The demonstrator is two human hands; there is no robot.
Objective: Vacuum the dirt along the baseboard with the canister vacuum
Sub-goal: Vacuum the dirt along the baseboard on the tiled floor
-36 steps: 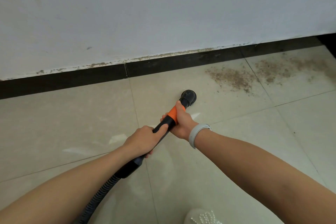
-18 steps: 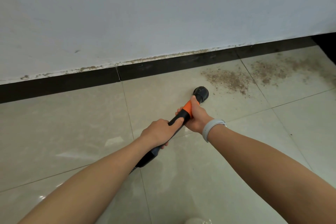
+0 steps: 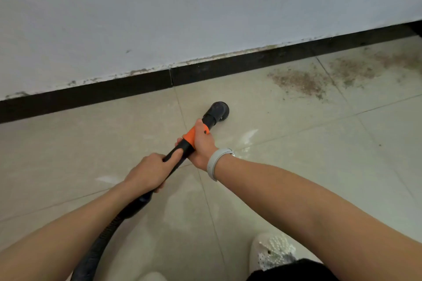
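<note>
Brown grit still lies in two loose patches on the pale floor tiles (image 3: 296,166): the nearer dirt patch (image 3: 299,82) just off the black baseboard (image 3: 91,96), the farther patch (image 3: 374,64) beyond a grout line to the right, running toward the frame edge. Neither looks touched, so by my reading the real work is all ahead of you. Tiles in front of you and to the left show no grit, only pale scuffs.

Your round brush nozzle (image 3: 219,110) sits on or just above the tile, short of the nearer patch and a little out from the baseboard. Can't tell if bristles touch the floor.

Your right hand (image 3: 202,143) is wrapped round the orange collar (image 3: 190,136) just behind the nozzle. Your left hand (image 3: 149,171) grips the black wand (image 3: 174,155) lower down, fingers curled under. The ribbed hose (image 3: 96,251) trails off at bottom left; the canister itself is out of view.

The dirt looks fine and dry, thin at the edges, denser toward the middle. Some specks hug the baseboard line, so expect to work the nozzle tight against it
</note>
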